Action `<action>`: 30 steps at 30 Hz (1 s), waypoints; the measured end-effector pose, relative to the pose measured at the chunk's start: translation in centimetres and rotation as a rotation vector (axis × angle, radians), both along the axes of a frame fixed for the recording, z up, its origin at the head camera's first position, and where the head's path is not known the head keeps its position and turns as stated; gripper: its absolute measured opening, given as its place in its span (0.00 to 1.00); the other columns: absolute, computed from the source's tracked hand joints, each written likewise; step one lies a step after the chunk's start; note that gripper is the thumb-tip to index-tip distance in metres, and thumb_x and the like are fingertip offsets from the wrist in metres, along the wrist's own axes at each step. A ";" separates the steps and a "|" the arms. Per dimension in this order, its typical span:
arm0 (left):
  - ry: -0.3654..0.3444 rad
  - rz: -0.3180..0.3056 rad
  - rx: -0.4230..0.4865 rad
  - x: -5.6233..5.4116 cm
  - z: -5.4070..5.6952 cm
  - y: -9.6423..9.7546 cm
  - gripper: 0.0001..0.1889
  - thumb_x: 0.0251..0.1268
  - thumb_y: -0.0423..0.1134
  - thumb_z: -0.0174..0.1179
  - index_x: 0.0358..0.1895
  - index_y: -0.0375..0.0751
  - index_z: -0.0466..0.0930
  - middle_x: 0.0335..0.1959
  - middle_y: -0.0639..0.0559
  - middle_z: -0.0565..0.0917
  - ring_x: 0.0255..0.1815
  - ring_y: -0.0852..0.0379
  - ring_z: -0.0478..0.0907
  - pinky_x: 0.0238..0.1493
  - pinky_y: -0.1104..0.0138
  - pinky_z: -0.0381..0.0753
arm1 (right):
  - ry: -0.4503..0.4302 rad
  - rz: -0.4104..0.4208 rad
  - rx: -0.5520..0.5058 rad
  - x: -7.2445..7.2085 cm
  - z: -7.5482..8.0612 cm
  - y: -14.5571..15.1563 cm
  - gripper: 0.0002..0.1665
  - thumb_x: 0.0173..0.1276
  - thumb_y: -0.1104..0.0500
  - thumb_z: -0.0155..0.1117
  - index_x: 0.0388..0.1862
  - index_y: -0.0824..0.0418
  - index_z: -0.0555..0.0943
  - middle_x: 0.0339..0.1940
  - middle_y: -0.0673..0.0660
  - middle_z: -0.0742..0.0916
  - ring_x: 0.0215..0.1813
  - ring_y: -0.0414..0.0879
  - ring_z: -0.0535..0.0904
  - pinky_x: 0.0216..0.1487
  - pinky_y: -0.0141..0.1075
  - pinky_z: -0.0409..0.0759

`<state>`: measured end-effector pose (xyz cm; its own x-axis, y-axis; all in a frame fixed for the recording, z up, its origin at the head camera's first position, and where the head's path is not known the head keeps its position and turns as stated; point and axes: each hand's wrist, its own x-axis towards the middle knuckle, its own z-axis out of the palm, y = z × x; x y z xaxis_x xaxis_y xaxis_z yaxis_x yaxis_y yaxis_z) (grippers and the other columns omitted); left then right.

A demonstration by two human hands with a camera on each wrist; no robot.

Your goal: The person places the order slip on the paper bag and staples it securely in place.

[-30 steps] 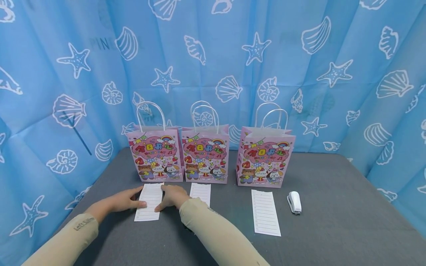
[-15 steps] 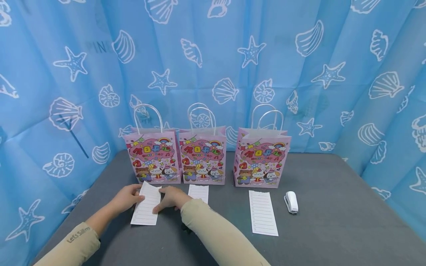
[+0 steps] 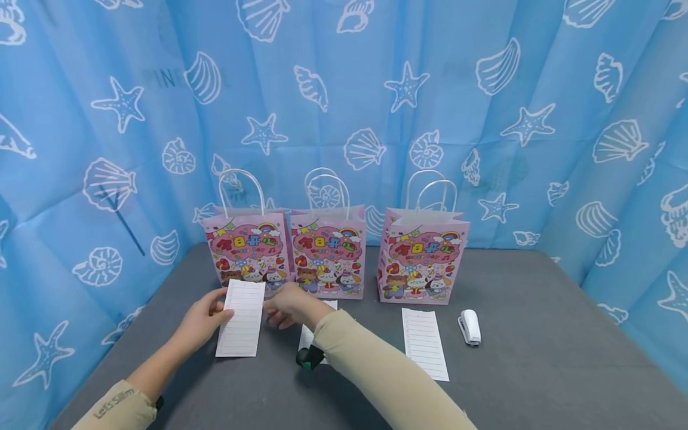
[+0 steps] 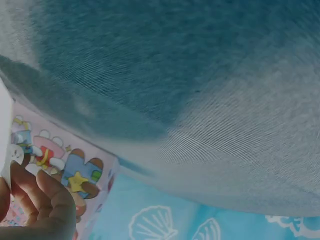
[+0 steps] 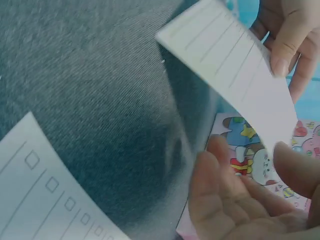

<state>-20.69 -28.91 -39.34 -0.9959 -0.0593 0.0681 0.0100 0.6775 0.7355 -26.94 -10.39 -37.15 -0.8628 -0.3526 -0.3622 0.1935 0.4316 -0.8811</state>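
Note:
My left hand [image 3: 201, 322] pinches a lined paper slip [image 3: 244, 322] by its left edge, thumb in front and fingers behind. The slip is raised off the table at its top and overlaps the lower part of the left pink paper bag [image 3: 249, 242]. In the left wrist view only a strip of the slip [image 4: 4, 130] shows beside the fingers. My right hand [image 3: 295, 306] is just right of the slip, fingers loosely bent and thumb apart from them. In the right wrist view its thumb [image 5: 295, 167] is close by the slip's corner, with nothing between thumb and fingers.
Two more pink bags [image 3: 328, 254] [image 3: 423, 257] stand along the back of the grey table [image 3: 537, 346]. A second slip [image 3: 306, 340] lies partly under my right forearm, a third slip [image 3: 424, 343] farther right. Beside that is a white stapler [image 3: 470, 327]. A blue shell-print curtain [image 3: 344, 89] hangs behind.
The slip, flat on the table a second ago, has been lifted at its top by the left hand. The right hand has let go of its right edge and moved slightly right.

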 end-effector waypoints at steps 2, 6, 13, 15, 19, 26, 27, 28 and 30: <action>0.013 0.005 0.000 0.1 0.3 0.2 0.28 0.72 0.34 0.56 0.67 0.21 0.58 0.33 0.45 0.72 0.32 0.52 0.66 0.30 0.63 0.66 | -0.001 -0.023 -0.041 0.0 0.2 0.1 0.12 0.70 0.62 0.63 0.48 0.67 0.82 0.36 0.59 0.87 0.34 0.49 0.85 0.38 0.44 0.83; 0.017 0.014 0.000 0.1 0.8 0.7 0.29 0.72 0.34 0.56 0.69 0.23 0.58 0.34 0.45 0.74 0.33 0.52 0.67 0.31 0.64 0.67 | 0.013 -0.078 -0.086 0.0 0.5 0.1 0.12 0.68 0.62 0.64 0.49 0.64 0.83 0.33 0.55 0.88 0.36 0.49 0.85 0.40 0.45 0.81; 0.034 0.030 0.012 0.4 1.5 1.3 0.28 0.71 0.33 0.56 0.68 0.22 0.58 0.36 0.43 0.75 0.35 0.52 0.69 0.32 0.64 0.70 | 0.054 -0.139 -0.092 0.3 1.1 0.0 0.04 0.67 0.62 0.66 0.38 0.61 0.85 0.27 0.51 0.85 0.40 0.53 0.85 0.29 0.37 0.72; 0.037 0.040 0.021 0.6 1.5 1.4 0.28 0.71 0.31 0.56 0.68 0.22 0.58 0.36 0.43 0.76 0.34 0.52 0.70 0.32 0.65 0.70 | 0.068 -0.153 -0.097 0.3 1.2 -0.1 0.03 0.67 0.62 0.66 0.36 0.61 0.85 0.27 0.51 0.84 0.38 0.52 0.85 0.26 0.35 0.68; 0.035 0.055 0.059 0.6 1.5 1.6 0.29 0.71 0.31 0.55 0.69 0.21 0.56 0.36 0.43 0.76 0.34 0.53 0.69 0.30 0.67 0.69 | 0.081 -0.184 -0.121 0.4 1.4 -0.2 0.02 0.67 0.63 0.66 0.33 0.61 0.84 0.27 0.52 0.84 0.34 0.49 0.84 0.26 0.35 0.66; 0.046 0.062 0.075 0.6 1.7 1.8 0.28 0.72 0.33 0.55 0.67 0.20 0.58 0.38 0.41 0.78 0.35 0.53 0.70 0.31 0.66 0.70 | 0.122 -0.185 -0.149 0.4 1.8 0.1 0.03 0.67 0.64 0.65 0.35 0.62 0.84 0.27 0.51 0.84 0.38 0.54 0.85 0.24 0.34 0.62; 0.046 0.064 0.075 0.6 1.7 1.9 0.28 0.72 0.33 0.55 0.67 0.20 0.58 0.38 0.41 0.78 0.35 0.53 0.71 0.31 0.66 0.70 | 0.128 -0.183 -0.151 0.4 1.8 0.2 0.03 0.67 0.64 0.65 0.35 0.62 0.85 0.28 0.52 0.84 0.38 0.54 0.85 0.24 0.34 0.63; 0.046 0.065 0.076 0.6 1.8 2.0 0.28 0.72 0.33 0.55 0.67 0.20 0.58 0.38 0.40 0.79 0.35 0.53 0.71 0.31 0.66 0.70 | 0.135 -0.182 -0.154 0.4 1.8 0.2 0.03 0.67 0.64 0.65 0.35 0.62 0.85 0.28 0.52 0.84 0.38 0.54 0.84 0.25 0.34 0.64; 0.049 0.066 0.084 0.7 2.0 2.1 0.28 0.72 0.33 0.55 0.67 0.20 0.58 0.39 0.40 0.79 0.35 0.53 0.71 0.31 0.67 0.70 | 0.150 -0.180 -0.179 0.4 2.0 0.2 0.03 0.67 0.65 0.65 0.36 0.64 0.85 0.29 0.52 0.85 0.38 0.55 0.84 0.27 0.35 0.68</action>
<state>-20.03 -26.85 -37.34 -0.9852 -0.1326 0.1085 0.0043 0.6139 0.7893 -26.49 -10.15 -35.18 -0.9566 -0.2355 -0.1718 0.1148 0.2374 -0.9646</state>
